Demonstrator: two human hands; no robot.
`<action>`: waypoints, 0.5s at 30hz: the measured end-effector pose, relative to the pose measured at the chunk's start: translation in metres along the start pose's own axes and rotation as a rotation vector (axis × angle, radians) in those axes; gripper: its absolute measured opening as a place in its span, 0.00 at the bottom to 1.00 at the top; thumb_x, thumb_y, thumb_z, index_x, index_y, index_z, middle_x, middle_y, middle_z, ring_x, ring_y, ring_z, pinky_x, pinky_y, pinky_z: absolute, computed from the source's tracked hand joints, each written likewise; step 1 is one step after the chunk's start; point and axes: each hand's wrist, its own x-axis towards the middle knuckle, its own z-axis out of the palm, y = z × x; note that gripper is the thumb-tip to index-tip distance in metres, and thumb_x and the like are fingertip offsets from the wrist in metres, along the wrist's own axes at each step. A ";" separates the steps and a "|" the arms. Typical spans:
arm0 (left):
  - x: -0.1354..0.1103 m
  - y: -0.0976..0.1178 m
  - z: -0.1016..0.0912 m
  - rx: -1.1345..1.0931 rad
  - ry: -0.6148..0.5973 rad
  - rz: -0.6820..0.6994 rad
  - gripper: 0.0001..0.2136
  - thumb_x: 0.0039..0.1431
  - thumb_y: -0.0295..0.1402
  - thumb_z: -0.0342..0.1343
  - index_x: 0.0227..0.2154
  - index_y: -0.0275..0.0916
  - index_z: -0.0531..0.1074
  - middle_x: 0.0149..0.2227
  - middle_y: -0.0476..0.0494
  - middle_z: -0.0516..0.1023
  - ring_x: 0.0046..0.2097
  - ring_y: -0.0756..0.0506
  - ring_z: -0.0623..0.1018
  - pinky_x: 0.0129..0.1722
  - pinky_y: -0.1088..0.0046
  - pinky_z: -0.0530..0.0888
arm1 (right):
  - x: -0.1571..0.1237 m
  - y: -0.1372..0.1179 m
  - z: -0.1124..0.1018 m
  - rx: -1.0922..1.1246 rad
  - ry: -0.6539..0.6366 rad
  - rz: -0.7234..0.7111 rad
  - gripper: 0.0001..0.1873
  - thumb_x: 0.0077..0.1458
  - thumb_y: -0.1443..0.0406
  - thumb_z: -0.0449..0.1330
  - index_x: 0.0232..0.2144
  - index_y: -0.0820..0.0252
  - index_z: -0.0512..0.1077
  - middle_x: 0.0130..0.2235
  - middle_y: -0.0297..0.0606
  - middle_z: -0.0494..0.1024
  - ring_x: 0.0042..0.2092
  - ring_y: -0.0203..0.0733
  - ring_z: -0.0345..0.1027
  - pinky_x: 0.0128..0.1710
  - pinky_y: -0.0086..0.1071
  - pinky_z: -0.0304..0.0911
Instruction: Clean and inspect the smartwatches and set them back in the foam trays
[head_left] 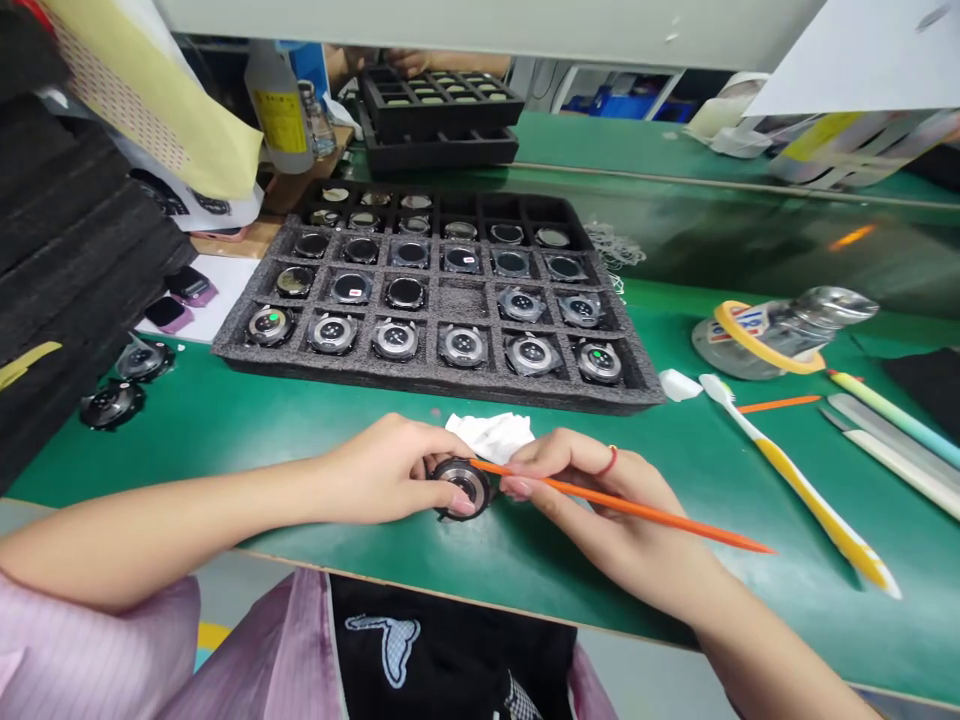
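My left hand grips a round black smartwatch body by its edge, just above the green mat, with the back facing up. My right hand pinches a thin orange stick, and its end reaches the watch's rim. Both hands nearly meet around the watch. A crumpled white tissue lies just behind them. Beyond it stands a grey foam tray holding several rows of round watch bodies.
A yellow-handled toothbrush, a glass jar with yellow tape, and flat pry tools lie to the right. Black foam stacks and loose watch bodies are left. A black tray and a co-worker's hand are behind.
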 end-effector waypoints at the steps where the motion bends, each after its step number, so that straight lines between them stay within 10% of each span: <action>1: 0.000 0.000 0.000 0.006 -0.004 0.010 0.12 0.60 0.38 0.64 0.44 0.39 0.81 0.35 0.48 0.81 0.31 0.50 0.73 0.32 0.77 0.67 | 0.000 0.001 -0.002 -0.002 -0.010 0.018 0.09 0.62 0.62 0.63 0.29 0.55 0.73 0.32 0.35 0.82 0.33 0.38 0.77 0.34 0.30 0.72; 9: 0.003 -0.001 0.000 0.043 -0.010 0.024 0.10 0.61 0.38 0.63 0.42 0.39 0.81 0.33 0.48 0.80 0.31 0.49 0.73 0.33 0.76 0.67 | 0.013 0.004 -0.004 0.075 -0.123 0.007 0.10 0.62 0.61 0.63 0.28 0.56 0.71 0.32 0.35 0.81 0.34 0.38 0.75 0.35 0.30 0.72; 15: 0.003 -0.001 0.001 0.046 -0.006 0.041 0.11 0.61 0.38 0.64 0.42 0.38 0.80 0.34 0.47 0.81 0.31 0.49 0.74 0.32 0.76 0.67 | -0.003 0.001 0.001 -0.018 0.042 0.008 0.11 0.63 0.62 0.62 0.27 0.55 0.70 0.31 0.34 0.81 0.32 0.37 0.76 0.33 0.28 0.71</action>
